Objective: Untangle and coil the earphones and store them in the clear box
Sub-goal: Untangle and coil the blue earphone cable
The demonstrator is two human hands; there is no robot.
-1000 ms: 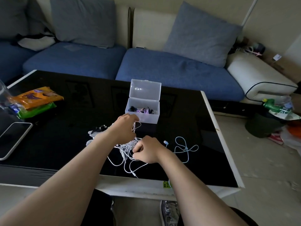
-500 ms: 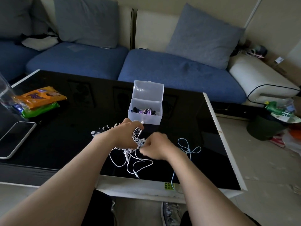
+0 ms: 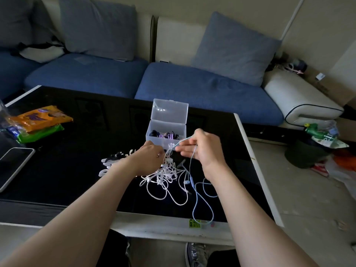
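White trim is seen along the near edge of the black glass tabletop, with a yellow sticker fixed to it. Beside that sticker the lowest loop of the light-blue earphones is laid, and their cable is led up from there to the right hand. It is pinched between the thumb and forefinger of that hand and held raised above the tabletop. Just to the left, the white earphones are spread in a loose tangle. The top of the tangle is gathered in the curled fingers of the left hand, and the blue cable is drawn out of that same knot. Partly hidden behind the left wrist, a black-and-white item is seen; what it is cannot be told. Just beyond the hands the clear box is stood with its lid raised, and dark and purple earphones are stored inside. Far to the left a white-edged tablet is laid flat, and an orange packet is stacked on a green packet. Behind the tabletop a blue sofa is set with a grey-blue cushion.
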